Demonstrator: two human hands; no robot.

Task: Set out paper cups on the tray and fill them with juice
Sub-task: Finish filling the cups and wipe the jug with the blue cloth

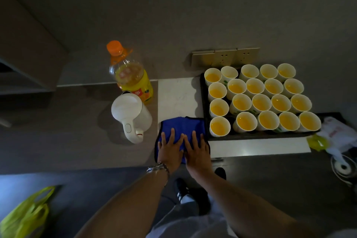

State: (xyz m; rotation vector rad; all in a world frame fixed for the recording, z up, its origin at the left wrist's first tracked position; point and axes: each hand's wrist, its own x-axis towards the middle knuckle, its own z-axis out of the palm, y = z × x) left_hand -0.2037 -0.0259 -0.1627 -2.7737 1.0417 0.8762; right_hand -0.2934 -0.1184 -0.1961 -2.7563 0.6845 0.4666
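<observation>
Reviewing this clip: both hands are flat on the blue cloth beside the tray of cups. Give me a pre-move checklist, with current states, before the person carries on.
1. Cups on the tray hold juice: ok for nearly all; the second cup in the back row cannot tell, its inside looks pale.
2. Juice bottle capped and upright: ok, orange cap on.
3. Left hand free: ok, it lies flat on the blue cloth, gripping nothing.
4. Right hand free: ok, also flat on the cloth.
5. Counter dry under the cloth: cannot tell, it is covered.
6. White kettle clear of the tray: ok, it stands left of the cloth.
</observation>
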